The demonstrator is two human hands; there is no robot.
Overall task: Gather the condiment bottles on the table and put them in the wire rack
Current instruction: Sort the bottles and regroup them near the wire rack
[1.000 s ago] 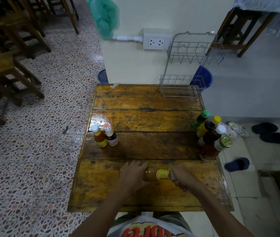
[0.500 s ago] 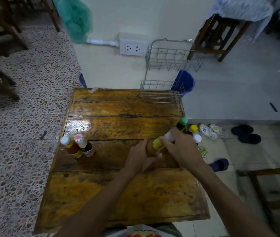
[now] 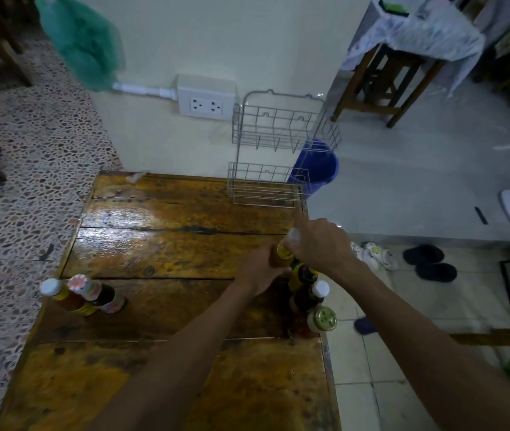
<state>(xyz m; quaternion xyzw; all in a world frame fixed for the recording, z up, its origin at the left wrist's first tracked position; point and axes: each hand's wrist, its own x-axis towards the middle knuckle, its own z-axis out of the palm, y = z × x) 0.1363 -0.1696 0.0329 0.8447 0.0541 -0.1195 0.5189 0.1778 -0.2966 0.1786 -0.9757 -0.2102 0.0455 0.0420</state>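
Both hands hold one amber sauce bottle [image 3: 282, 254] with a yellow neck label over the right side of the wooden table [image 3: 160, 253]. My left hand [image 3: 261, 270] grips its body and my right hand [image 3: 320, 245] covers its white cap. The empty two-tier wire rack [image 3: 274, 157] stands at the table's far right corner against the wall. Under my right hand a cluster of dark bottles [image 3: 308, 293] and a gold-lidded jar [image 3: 322, 318] sit at the right edge. Two bottles, one white-capped [image 3: 61, 295] and one with a patterned cap [image 3: 95, 295], stand at the left edge.
A wall socket [image 3: 206, 97] and a green plastic bag [image 3: 82, 45] hang on the wall behind the table. A blue bucket [image 3: 319, 169] sits behind the rack. Slippers [image 3: 423, 262] lie on the floor to the right, and a cloth-covered stool [image 3: 396, 66] stands further back.
The bottle has gone from lying at the near table edge to being carried forward and right, toward the rack, with both hands staying on it. The camera has moved closer.
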